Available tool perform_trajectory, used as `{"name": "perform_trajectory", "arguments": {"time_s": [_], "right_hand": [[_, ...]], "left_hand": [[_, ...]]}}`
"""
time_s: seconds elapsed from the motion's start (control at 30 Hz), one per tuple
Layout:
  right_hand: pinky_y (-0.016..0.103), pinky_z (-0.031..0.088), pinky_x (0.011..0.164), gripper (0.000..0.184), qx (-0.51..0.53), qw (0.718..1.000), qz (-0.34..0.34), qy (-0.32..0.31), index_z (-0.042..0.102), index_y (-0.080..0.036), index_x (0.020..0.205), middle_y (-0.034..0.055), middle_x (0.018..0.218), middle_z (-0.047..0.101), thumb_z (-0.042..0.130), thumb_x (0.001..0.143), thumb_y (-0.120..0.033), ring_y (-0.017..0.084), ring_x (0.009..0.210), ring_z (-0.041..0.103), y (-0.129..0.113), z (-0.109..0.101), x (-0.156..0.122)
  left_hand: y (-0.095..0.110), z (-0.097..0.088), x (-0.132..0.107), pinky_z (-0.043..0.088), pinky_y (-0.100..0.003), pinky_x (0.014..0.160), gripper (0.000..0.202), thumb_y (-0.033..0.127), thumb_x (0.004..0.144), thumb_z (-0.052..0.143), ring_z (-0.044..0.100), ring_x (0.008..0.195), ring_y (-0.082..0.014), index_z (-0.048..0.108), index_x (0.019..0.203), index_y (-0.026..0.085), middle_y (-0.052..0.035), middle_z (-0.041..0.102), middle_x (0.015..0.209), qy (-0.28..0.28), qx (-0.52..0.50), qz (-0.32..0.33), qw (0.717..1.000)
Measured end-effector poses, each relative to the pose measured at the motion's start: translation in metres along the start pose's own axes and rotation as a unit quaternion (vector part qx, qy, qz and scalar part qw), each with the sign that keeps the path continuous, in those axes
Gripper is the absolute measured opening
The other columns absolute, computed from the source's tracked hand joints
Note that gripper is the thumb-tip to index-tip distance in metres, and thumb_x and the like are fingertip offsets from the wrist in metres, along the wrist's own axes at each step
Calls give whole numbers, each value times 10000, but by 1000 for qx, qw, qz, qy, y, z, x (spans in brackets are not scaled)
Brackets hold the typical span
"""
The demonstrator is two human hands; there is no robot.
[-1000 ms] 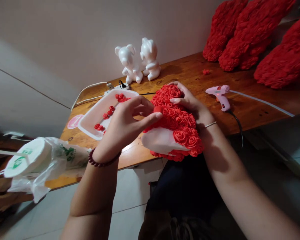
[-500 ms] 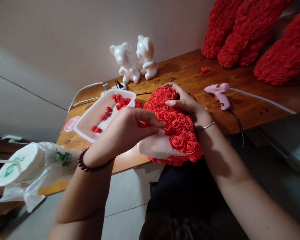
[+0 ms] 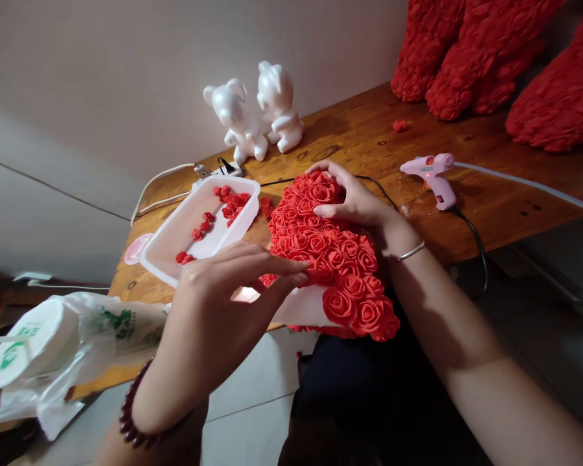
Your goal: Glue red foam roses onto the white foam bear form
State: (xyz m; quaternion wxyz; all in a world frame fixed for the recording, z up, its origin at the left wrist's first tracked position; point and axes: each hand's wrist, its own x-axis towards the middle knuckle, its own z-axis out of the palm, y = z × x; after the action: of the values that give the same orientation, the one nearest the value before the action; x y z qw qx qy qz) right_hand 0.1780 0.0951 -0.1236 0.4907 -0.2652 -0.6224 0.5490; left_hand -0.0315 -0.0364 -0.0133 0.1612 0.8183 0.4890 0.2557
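A tabletop (image 3: 350,139), with a red rose figure (image 3: 325,243) over its near edge.
A white tray (image 3: 172,230) lies left of the figure. The right hand (image 3: 359,202) is clamped on the figure's far end; the left hand (image 3: 218,298) touches it beside a bare white patch (image 3: 302,307), fingertips nearly together, whether gripping I cannot tell. A glue gun (image 3: 436,178) lies right; loose roses (image 3: 236,204) sit in the tray.

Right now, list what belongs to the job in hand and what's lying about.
Likely the job:
rose-covered form in right hand
red rose touched by left hand
tub of roses
glue gun

Lying about, probably:
bagged cup
pink disc
white bears
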Motion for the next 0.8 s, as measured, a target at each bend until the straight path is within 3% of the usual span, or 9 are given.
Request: {"name": "perform_trajectory", "arguments": {"time_s": [0.17,0.4,0.67,0.8], "right_hand": [[473,538,1049,625,-28,1000,-10,-6,534,-266,1171,53,1199,643,856,666,-446,281,1153,618,-4,1,0],[507,524,1090,634,-26,1000,3,-2,573,-264,1150,40,1265,633,896,643,-466,358,1295,562,-9,3,-3],[533,545,1086,660,-31,999,19,2,571,-242,1185,44,1283,637,907,651,-436,409,1325,546,-9,3,-4],[509,535,1094,635,-29,1000,5,6,592,-276,1165,4,1273,659,901,643,-462,410,1332,550,-5,3,-2]], "left_hand": [[4,-2,-13,598,-292,646,126,261,904,708,679,684,-140,779,947,356,39,743,816,19,53,-4,998],[14,-6,-12,622,-386,711,207,213,906,662,680,678,-178,764,896,393,38,746,794,-8,90,7,996],[22,-9,1,601,-361,644,206,215,915,631,680,657,-169,752,841,364,39,748,759,-36,113,57,991],[21,-7,2,586,-364,630,179,233,933,628,665,660,-169,739,869,358,37,736,744,-52,111,72,990]]}}
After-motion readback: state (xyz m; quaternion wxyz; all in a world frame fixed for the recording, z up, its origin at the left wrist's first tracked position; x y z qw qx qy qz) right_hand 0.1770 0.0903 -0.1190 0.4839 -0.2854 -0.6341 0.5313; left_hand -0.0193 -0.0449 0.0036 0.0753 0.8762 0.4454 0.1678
